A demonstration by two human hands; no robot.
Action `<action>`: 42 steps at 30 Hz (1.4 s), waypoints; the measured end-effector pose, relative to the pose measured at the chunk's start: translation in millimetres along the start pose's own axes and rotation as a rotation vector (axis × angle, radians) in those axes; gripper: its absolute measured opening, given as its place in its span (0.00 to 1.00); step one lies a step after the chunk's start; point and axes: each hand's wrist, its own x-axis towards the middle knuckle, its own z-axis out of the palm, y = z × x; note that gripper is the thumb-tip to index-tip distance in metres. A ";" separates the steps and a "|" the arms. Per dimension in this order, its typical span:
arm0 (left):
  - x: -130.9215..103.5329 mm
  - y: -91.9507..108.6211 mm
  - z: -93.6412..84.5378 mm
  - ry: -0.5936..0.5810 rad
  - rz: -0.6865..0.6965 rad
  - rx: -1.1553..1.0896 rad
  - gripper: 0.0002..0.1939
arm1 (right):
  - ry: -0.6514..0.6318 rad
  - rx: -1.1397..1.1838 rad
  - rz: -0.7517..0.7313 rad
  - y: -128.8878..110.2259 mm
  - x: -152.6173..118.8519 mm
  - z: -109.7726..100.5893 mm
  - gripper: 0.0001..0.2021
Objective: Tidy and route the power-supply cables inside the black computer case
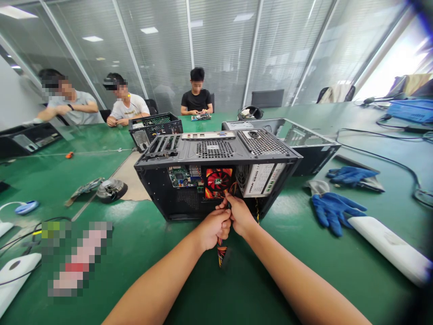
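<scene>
A black computer case (149, 180) lies in front of me, its open side facing me. Inside it show a green motherboard (179, 177), a red and orange cooling fan (218, 179) and a power supply (264, 180) with a white label. My left hand (214, 229) is closed round a bundle of multicoloured power cables (221, 255), whose loose end hangs below the fist. My right hand (241, 215) touches the left one, its fingers pinched together on a dark piece of the cables just outside the case. The exact part between the fingers is hidden.
More computer cases (311, 155) stand behind and to the left. Blue work gloves (333, 210) and a white bar-shaped object (389, 248) lie at right. A round metal heat sink (111, 189) sits at left. Several people sit across the green table (142, 280).
</scene>
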 end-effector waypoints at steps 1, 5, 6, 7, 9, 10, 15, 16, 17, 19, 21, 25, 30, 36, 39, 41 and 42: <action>-0.8 1.2 -0.4 -0.018 -0.011 -0.026 0.16 | -0.007 0.006 -0.001 0.1 0.0 0.0 0.15; -1.3 2.9 -0.9 -0.026 -0.025 -0.046 0.15 | 0.007 -0.012 0.010 -1.9 -1.3 1.2 0.15; -0.7 2.3 -1.0 -0.017 -0.021 -0.033 0.15 | 0.012 -0.025 0.013 -2.8 -1.9 1.6 0.15; 0.2 1.5 -1.1 -0.003 -0.011 -0.017 0.14 | 0.016 -0.037 0.016 -3.8 -2.4 1.9 0.15; 1.9 -0.4 -1.4 0.026 0.017 0.009 0.14 | 0.016 -0.050 0.018 -5.4 -3.3 2.2 0.15; 2.5 -1.2 -1.5 0.035 0.028 0.016 0.14 | 0.017 -0.053 0.018 -5.9 -3.5 2.2 0.15; 0.8 0.7 -0.9 0.012 -0.011 -0.022 0.14 | 0.019 -0.034 0.015 -5.8 -3.3 2.4 0.14; 0.0 1.6 -0.7 0.007 -0.027 -0.044 0.14 | 0.016 -0.019 0.016 -5.6 -3.4 2.7 0.14; -0.6 2.3 -0.6 0.005 -0.039 -0.064 0.14 | 0.011 0.000 0.019 -5.6 -3.5 3.1 0.14; -1.2 3.1 -0.5 0.010 -0.052 -0.093 0.14 | 0.003 0.038 0.028 -6.0 -4.0 4.2 0.14; -1.0 3.1 -0.8 0.012 -0.055 -0.102 0.14 | 0.001 0.058 0.039 -6.6 -4.5 5.1 0.15; 0.1 3.0 -1.7 0.010 -0.054 -0.098 0.13 | 0.003 0.049 0.052 -6.7 -4.2 4.8 0.14; 1.4 2.4 -4.1 -0.034 -0.067 -0.073 0.13 | 0.006 0.019 0.038 -5.0 -3.1 3.7 0.14; 0.5 3.3 -3.4 -0.005 -0.062 -0.037 0.15 | -0.006 0.054 0.042 -7.5 -4.4 5.2 0.14; -0.7 5.9 -2.9 -0.002 -0.074 -0.030 0.16 | -0.008 0.036 0.053 -9.1 -4.6 4.6 0.14; -1.1 7.4 -3.2 -0.010 -0.074 -0.032 0.16 | -0.009 0.027 0.056 -9.5 -4.1 3.6 0.14; -1.2 8.0 -3.4 -0.013 -0.070 -0.032 0.17 | -0.011 0.027 0.057 -9.3 -3.7 3.0 0.14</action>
